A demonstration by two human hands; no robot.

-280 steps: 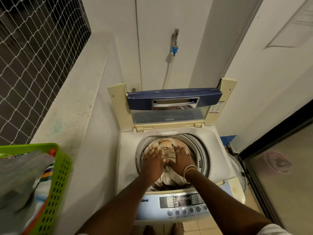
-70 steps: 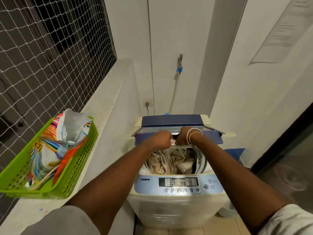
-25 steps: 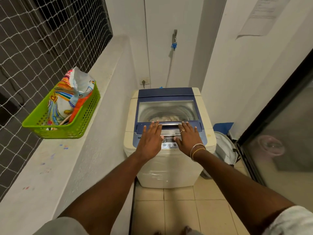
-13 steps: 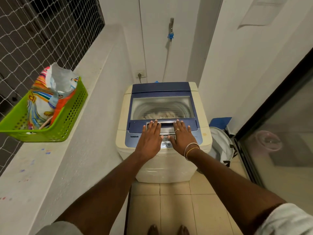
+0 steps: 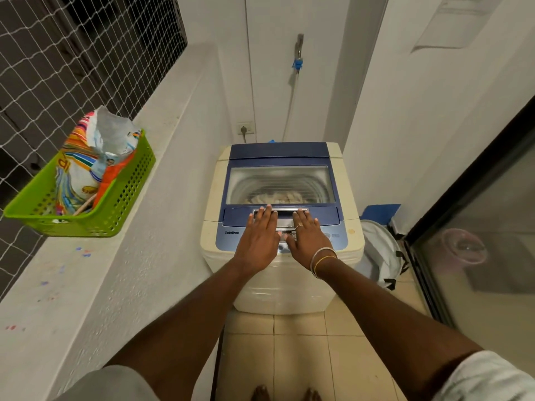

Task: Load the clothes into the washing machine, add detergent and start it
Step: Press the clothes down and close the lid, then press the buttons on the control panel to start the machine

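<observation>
Your left hand (image 5: 258, 238) lies flat, palm down, on the front of the washing machine (image 5: 282, 227), fingers (image 5: 265, 215) straight and close together, holding nothing; their tips reach the silver handle (image 5: 285, 211) on the front edge of the closed lid (image 5: 280, 180). Your right hand (image 5: 308, 238) lies just beside it at 3 o'clock, equally flat and empty, fingers slightly spread, with a ring on one finger and thin bangles (image 5: 322, 260) at the wrist. Between them your hands cover most of the control panel (image 5: 286, 235); only a narrow strip of display and one button show in the gap, and the small print there is too fine to read. The clothes (image 5: 278, 198) sit inside the drum, seen as a pale, crumpled heap through the lid's clear window, dimmed by reflections and partly cut off by the dark blue frame. The machine is a boxy cream top-loader with a glossy blue top. At 9 o'clock from it, on a rough white ledge (image 5: 95, 273) dotted with paint specks, stands a green perforated plastic basket (image 5: 115, 204) holding a crinkled, colourful printed bag (image 5: 92, 157) with an open top; what is in the bag is hidden. Rope netting (image 5: 72, 53) closes the opening behind the basket. At 12 o'clock a tap (image 5: 298, 53) with a blue fitting feeds a pale hose down the wall beside a socket (image 5: 245, 129). At 3 o'clock a white fabric hamper (image 5: 379, 253) leans by the machine, half hidden behind it. Glossy beige tiles (image 5: 301, 357) cover the floor, where the frame cuts off your toes.
</observation>
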